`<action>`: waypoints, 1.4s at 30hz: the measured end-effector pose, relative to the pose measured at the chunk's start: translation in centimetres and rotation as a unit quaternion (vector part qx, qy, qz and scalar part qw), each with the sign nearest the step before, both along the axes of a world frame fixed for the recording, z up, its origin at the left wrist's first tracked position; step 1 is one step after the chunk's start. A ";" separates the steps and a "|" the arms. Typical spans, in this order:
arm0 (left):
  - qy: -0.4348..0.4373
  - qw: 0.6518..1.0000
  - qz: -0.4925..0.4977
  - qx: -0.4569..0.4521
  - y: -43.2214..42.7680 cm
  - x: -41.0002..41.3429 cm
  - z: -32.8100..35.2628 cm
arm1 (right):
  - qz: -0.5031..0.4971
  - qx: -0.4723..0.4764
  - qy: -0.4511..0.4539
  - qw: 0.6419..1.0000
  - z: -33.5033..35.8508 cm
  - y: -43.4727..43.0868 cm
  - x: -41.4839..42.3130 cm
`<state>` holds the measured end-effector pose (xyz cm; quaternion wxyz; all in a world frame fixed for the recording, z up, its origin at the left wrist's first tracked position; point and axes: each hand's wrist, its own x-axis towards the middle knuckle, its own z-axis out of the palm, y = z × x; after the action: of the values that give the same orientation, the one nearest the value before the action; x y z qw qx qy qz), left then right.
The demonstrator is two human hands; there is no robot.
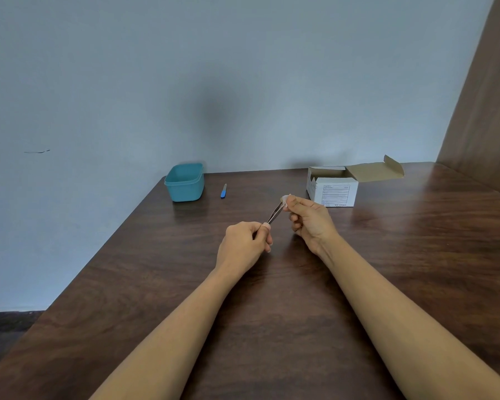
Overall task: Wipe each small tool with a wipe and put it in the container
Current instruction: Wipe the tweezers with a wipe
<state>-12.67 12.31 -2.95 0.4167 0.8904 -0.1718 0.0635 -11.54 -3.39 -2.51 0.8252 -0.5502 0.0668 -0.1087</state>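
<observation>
Head view: the left hand (244, 243) pinches slim metal tweezers (274, 212) above the dark wooden table (387, 255); the right hand (309, 219) pinches what looks like a small white wipe (285, 199) round their tip; the teal plastic container (184, 182) stands well apart, far-left.

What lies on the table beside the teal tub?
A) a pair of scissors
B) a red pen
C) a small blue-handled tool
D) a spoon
C: a small blue-handled tool lies flat on the table, just right of the teal tub.
</observation>
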 end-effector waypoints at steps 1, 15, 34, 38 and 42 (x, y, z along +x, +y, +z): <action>0.000 1.000 0.001 0.000 0.0 0.0 0.0 | 0.000 0.005 0.002 1.000 0.0 0.0 0.0; -0.007 1.000 0.002 -0.016 -0.1 0.1 -0.2 | 0.000 -0.010 0.013 1.000 0.0 0.1 0.0; -0.012 1.000 -0.007 -0.005 -0.3 0.1 -0.2 | -0.041 -0.091 0.027 0.995 0.2 1.2 -0.7; -0.013 1.000 -0.016 0.018 -0.4 -0.1 -0.1 | -0.040 -0.005 0.036 0.999 0.3 0.7 -0.5; -0.022 0.999 -0.013 0.031 -0.2 0.0 -0.1 | -0.010 -0.058 0.042 0.997 0.2 0.7 -0.5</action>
<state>-12.70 12.15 -3.08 0.3859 0.8989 -0.1946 0.0726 -12.01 -2.69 -2.27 0.7875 -0.6002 0.1003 -0.0978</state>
